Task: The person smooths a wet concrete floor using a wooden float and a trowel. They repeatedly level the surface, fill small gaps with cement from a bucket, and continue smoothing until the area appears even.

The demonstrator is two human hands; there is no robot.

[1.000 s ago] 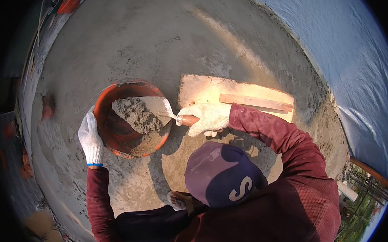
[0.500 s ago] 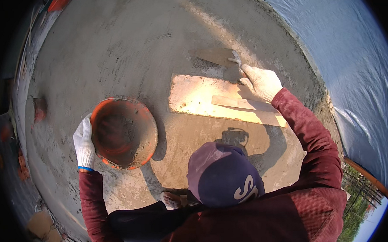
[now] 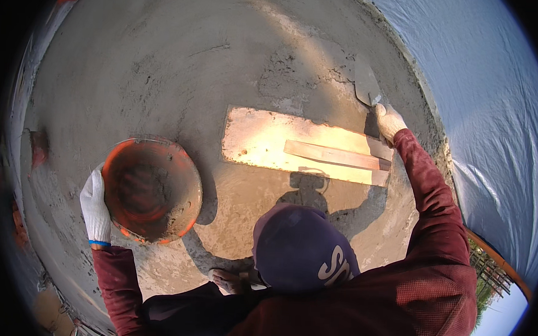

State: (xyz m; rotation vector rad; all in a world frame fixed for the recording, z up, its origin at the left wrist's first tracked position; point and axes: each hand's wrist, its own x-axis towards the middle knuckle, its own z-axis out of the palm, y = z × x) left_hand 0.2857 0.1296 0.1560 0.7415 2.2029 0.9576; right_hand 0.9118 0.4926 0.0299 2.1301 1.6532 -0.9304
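My gloved left hand (image 3: 96, 208) grips the left rim of an orange bucket (image 3: 117, 176), its fingers partly hidden. Grey mortar coats the inside of the bucket, which is tilted so that its mouth shows. Closed round the handle of a pointed trowel (image 3: 364, 87) is my gloved right hand (image 3: 390, 121). The trowel's blade points away from me, over the grey mortar surface (image 3: 285, 78); I cannot tell whether it touches. Below the right hand lies a wooden float (image 3: 255, 137), a long flat board with a strip handle (image 3: 332, 154).
Blue sheeting (image 3: 494, 100) borders the surface on the right. A reddish object (image 3: 38, 149) sits at the left side. A foot (image 3: 228, 280) shows at the lower middle, beside the dark cap (image 3: 304, 247). Strong sunlight and shadows cross the surface.
My right hand has moved right and slightly nearer, swinging the trowel from pointing left to pointing away. Rough mortar now shows where the blade was. The bucket and left hand appear farther left.
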